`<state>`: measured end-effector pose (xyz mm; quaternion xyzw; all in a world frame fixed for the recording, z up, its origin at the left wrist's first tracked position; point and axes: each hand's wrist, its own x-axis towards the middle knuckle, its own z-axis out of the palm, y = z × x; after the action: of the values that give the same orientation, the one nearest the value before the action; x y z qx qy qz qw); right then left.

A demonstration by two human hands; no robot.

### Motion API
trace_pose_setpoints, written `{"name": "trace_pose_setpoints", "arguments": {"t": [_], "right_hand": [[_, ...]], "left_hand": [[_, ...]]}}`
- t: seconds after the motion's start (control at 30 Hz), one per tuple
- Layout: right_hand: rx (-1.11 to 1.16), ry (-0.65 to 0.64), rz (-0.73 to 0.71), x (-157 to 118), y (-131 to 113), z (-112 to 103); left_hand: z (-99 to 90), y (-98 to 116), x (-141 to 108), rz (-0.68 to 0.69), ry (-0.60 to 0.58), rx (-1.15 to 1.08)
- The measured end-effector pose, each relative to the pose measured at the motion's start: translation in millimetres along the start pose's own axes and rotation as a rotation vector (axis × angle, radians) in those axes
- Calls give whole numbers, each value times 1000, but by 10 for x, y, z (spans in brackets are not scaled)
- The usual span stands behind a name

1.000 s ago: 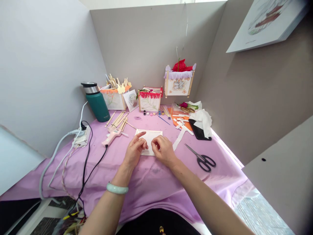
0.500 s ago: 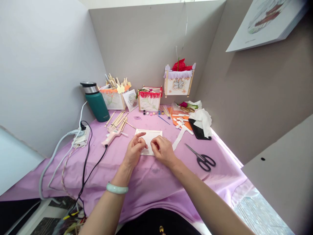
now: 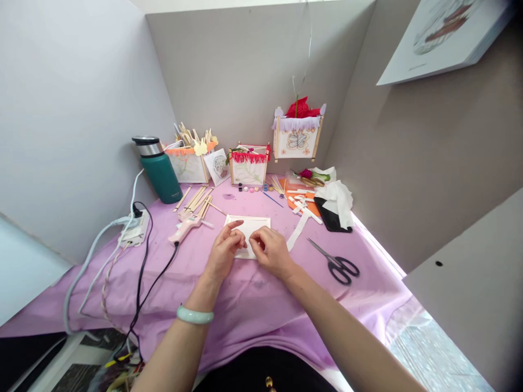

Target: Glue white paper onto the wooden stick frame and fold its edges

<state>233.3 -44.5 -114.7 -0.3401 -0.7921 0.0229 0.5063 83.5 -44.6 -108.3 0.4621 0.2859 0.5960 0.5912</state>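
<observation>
A white rectangular panel with a raised rim (image 3: pixel 255 222) lies on the purple cloth in front of me, partly hidden by both hands. Over its left part is my left hand (image 3: pixel 226 246), index finger stretched out and the other fingers curled, thumb close to them. My right hand (image 3: pixel 270 249) hovers over the panel's right part with thumb and fingertips pinched together. The fingertips of the two hands almost meet. Whatever lies between them is too small to make out.
Black-handled scissors (image 3: pixel 340 265) and a white paper strip (image 3: pixel 298 233) lie to the right. At left are a pink glue gun (image 3: pixel 184 230) with its cord, wooden sticks (image 3: pixel 200 200), a power strip (image 3: pixel 134 231) and a green bottle (image 3: pixel 160 175). Decorated boxes (image 3: pixel 248 170) stand behind.
My right hand has shifted slightly left, bringing its fingertips nearer to my left hand. The view has moved very slightly; the things on the table stay put.
</observation>
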Motion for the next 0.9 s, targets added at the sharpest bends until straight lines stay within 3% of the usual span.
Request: {"name": "trace_pose_setpoints", "arguments": {"t": [0.9], "right_hand": [[-64,-40,-61,-36,63,60]], "left_hand": [[37,-62,-18,20,-23,259]]}}
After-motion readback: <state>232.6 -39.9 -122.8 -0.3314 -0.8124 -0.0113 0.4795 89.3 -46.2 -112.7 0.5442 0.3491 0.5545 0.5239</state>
